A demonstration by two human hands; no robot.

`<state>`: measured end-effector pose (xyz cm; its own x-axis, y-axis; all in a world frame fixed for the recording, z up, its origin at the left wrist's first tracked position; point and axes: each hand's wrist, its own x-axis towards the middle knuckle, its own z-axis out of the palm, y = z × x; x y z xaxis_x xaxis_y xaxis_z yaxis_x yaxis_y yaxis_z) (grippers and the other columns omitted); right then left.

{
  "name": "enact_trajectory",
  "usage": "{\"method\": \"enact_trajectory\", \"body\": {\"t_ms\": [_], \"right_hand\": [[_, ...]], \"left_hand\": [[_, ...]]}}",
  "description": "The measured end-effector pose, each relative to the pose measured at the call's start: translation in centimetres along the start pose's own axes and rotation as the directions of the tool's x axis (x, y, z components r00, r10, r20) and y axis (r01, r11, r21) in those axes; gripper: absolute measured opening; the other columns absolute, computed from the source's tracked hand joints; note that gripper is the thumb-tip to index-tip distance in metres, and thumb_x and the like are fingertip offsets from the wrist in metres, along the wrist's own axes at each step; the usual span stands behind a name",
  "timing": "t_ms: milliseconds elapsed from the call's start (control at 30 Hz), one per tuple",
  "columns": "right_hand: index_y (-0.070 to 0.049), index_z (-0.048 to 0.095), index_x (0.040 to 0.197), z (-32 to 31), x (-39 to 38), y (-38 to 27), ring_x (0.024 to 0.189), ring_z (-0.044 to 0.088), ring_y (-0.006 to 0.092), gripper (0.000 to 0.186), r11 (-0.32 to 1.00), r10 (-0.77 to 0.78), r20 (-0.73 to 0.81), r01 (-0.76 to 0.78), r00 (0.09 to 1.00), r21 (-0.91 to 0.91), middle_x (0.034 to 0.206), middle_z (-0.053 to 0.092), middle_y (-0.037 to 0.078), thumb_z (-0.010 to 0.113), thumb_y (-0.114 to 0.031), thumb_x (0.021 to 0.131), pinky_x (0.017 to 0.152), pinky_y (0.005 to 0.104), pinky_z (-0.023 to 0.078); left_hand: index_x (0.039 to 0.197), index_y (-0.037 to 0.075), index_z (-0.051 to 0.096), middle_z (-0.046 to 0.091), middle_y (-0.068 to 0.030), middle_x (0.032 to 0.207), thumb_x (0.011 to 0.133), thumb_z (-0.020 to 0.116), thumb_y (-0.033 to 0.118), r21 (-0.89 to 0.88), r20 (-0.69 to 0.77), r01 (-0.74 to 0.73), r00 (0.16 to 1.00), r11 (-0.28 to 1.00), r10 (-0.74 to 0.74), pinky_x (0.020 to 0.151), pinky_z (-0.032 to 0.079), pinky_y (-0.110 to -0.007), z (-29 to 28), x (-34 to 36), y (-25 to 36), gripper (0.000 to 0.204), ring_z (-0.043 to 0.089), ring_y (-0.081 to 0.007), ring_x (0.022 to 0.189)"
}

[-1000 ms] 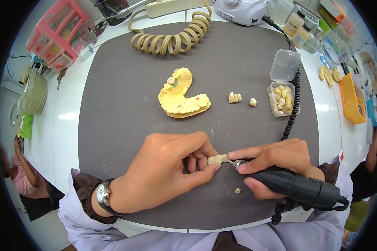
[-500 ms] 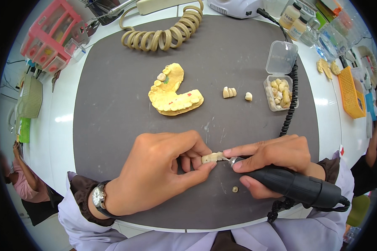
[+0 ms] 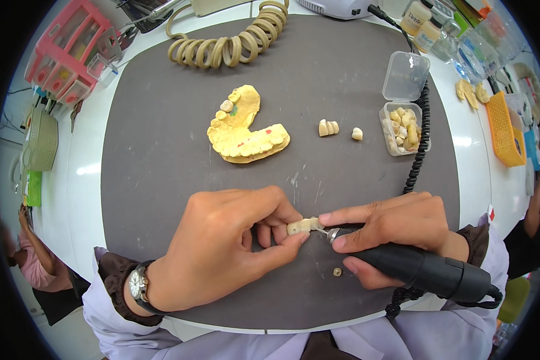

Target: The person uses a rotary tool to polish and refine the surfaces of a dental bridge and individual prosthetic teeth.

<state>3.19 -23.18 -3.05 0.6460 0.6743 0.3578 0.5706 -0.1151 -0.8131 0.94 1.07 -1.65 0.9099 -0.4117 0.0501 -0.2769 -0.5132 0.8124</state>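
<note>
Our left hand point(image 3: 231, 237) pinches a row of teeth point(image 3: 300, 227); our right hand point(image 3: 402, 223) holds a black drill point(image 3: 429, 269), its tip point(image 3: 323, 231) at the teeth.

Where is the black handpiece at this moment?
In the head view, the handpiece is at the lower right, held in the right hand, its thin tip right by the tooth piece in the left hand.
</note>
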Motion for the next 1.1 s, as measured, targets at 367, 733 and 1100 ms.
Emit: {"method": "enact_trajectory", "body": {"t_ms": [367, 733, 1100], "right_hand": [[-0.004, 0.07, 0.091, -0.21, -0.69, -0.37, 0.085, 0.076, 0.0246, 0.017, 0.987, 0.159, -0.074, -0.159, 0.985, 0.003, 0.085, 0.075, 0.012, 0.076, -0.008, 0.076, 0.065, 0.0288, 0.06], [-0.004, 0.071, 0.09, -0.44, -0.66, 0.33, 0.076, 0.075, 0.0246, 0.018, 0.999, 0.04, -0.011, -0.04, 0.999, -0.016, 0.086, 0.075, 0.012, 0.076, -0.008, 0.074, 0.062, 0.0303, 0.06], [0.002, 0.07, 0.082, -0.38, -0.12, 0.16, 0.092, 0.074, 0.0365, 0.015, 0.999, 0.0, -0.015, 0.0, 1.0, -0.04, 0.07, 0.071, 0.013, 0.077, -0.004, 0.07, 0.065, 0.0312, 0.063]], "left_hand": [[0.085, 0.0, 0.07, 0.065, 0.0007, 0.065, 0.076, 0.08, 0.001, 0.006, 0.0, 0.018, 1.0, 1.0, -0.018, 0.045, 0.041, -0.016, 0.03, -0.04, 0.12, 0.013, 0.057, -0.0014, 0.053], [0.085, -0.001, 0.07, 0.065, 0.0005, 0.065, 0.075, 0.081, 0.001, 0.006, 0.008, -0.001, 1.0, 1.0, 0.001, 0.046, 0.042, -0.016, 0.05, 0.1, 0.04, 0.014, 0.058, -0.0019, 0.053], [0.085, 0.0, 0.071, 0.066, -0.0005, 0.066, 0.074, 0.081, 0.001, 0.044, 0.002, -0.016, 1.0, 0.999, 0.016, 0.045, 0.043, -0.017, 0.13, 0.01, 0.03, 0.015, 0.059, -0.0034, 0.054]]}}
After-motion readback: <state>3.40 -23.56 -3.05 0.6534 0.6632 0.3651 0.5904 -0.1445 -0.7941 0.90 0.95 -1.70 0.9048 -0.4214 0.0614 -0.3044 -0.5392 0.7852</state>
